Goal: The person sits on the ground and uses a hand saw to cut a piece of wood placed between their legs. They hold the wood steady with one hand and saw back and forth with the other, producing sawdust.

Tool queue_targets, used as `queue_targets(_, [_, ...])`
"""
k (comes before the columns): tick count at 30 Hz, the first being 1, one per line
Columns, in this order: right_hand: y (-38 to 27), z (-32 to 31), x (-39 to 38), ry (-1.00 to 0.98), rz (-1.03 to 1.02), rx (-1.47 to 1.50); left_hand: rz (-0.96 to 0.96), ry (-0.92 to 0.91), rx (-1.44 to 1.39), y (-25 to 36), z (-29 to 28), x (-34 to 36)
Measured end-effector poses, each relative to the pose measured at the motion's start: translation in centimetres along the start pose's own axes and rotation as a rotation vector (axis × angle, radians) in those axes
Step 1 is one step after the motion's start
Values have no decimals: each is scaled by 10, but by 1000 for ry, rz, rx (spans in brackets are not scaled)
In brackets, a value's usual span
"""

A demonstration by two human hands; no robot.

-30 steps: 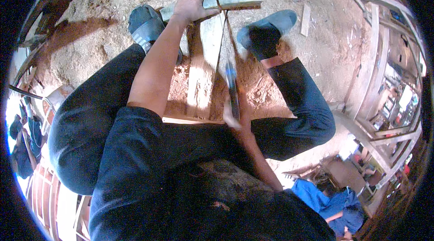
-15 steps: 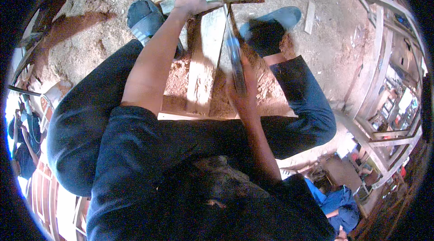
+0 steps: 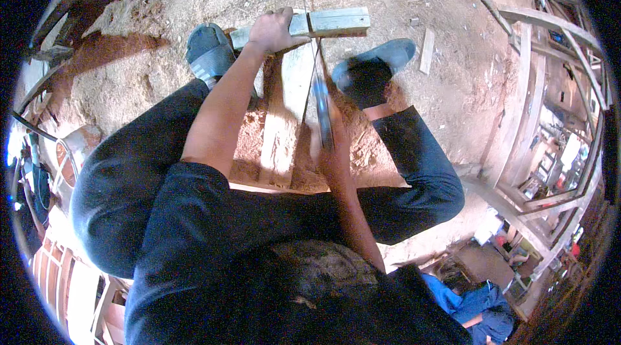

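A short squared piece of wood (image 3: 343,20) lies crosswise on a pale board (image 3: 282,131) that runs toward me between my legs. My left hand (image 3: 272,33) presses on the left part of the crosspiece, fingers over its top and thumb stretched along the near edge. With my right hand (image 3: 334,145) I grip the dark handle of a saw (image 3: 321,102). The narrow blade points away from me and crosses the piece just right of my left thumb. Blur hides the blade's teeth and the fingers round the handle.
My sandalled left foot (image 3: 212,54) and right foot (image 3: 375,66) flank the wood. Sawdust and offcuts, among them a thin strip (image 3: 427,50), litter the ground. Wooden frames (image 3: 530,86) stand at the right. Another person in blue (image 3: 479,309) is at the lower right.
The whole scene sits lower in the picture as my view has tilted. Both hands keep their holds, and the saw still crosses the wood at about the same spot.
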State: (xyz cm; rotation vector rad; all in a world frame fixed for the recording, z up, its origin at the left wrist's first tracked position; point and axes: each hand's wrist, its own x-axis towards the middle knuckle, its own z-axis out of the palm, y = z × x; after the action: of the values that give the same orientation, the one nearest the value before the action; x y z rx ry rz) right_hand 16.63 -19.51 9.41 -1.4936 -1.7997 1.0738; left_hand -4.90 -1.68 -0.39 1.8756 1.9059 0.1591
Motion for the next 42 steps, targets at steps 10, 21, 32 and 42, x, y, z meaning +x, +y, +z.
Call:
queue_targets(10, [11, 9, 30, 35, -51, -19, 46, -42, 59, -2, 10, 8])
queue_targets(21, [8, 5, 28, -56, 193, 81, 71, 40, 51, 2, 6, 5])
queue_targets(32, [-18, -51, -56, 3, 185, -74, 110, -98, -101, -13, -7, 14])
queue_targets(42, [-16, -32, -34, 57, 9, -54, 203, 122, -95, -18, 7, -1])
